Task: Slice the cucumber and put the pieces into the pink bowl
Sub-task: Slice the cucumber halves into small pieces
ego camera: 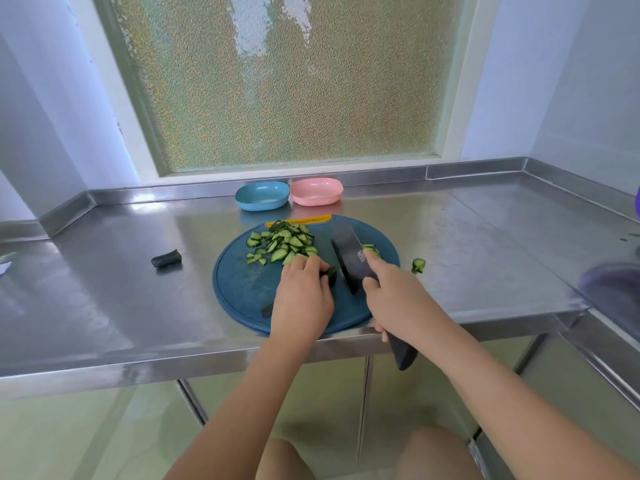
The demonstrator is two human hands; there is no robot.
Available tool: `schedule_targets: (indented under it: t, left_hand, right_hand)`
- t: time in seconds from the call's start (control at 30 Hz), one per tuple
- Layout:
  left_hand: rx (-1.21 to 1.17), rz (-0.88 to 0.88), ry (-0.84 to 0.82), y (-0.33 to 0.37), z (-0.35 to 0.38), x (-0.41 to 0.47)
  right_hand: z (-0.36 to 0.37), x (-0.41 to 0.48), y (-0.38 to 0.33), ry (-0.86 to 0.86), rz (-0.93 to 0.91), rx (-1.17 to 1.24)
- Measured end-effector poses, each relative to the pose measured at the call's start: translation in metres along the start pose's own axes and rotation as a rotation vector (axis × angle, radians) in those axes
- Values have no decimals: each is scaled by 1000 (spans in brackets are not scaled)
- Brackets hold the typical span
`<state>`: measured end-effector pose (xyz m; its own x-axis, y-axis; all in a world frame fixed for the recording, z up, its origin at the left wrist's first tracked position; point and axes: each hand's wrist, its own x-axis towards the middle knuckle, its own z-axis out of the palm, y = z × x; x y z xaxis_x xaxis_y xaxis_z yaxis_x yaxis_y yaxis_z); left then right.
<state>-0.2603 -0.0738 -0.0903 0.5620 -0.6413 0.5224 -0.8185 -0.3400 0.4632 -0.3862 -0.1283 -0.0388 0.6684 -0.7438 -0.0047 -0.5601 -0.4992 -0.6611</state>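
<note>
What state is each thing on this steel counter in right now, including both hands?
Pink bowl: upright, empty.
Blue bowl: upright, empty.
Round blue cutting board: flat, holding slices.
Cucumber slices: cut, piled on board.
Uncut cucumber piece: pinned under left hand.
Black knife: gripped by right hand.
Dark cucumber end: lying off board.

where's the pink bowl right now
In the head view, the pink bowl sits at the counter's back edge, right of the blue bowl, behind the cutting board.
</note>
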Motion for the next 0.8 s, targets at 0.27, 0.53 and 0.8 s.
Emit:
schedule_targets:
  t: [0.27, 0.53, 0.8]
  left_hand:
    - [-5, 23, -7, 0, 0, 0]
    - [-18, 44, 0, 0, -1, 0]
    - [-24, 37, -10, -1, -1, 0]
  right_hand:
    - [-5, 0, -6, -26, -40, 41]
    - [-5, -1, -12, -47, -19, -56]
    - [3, 2, -21, -38, -36, -249]
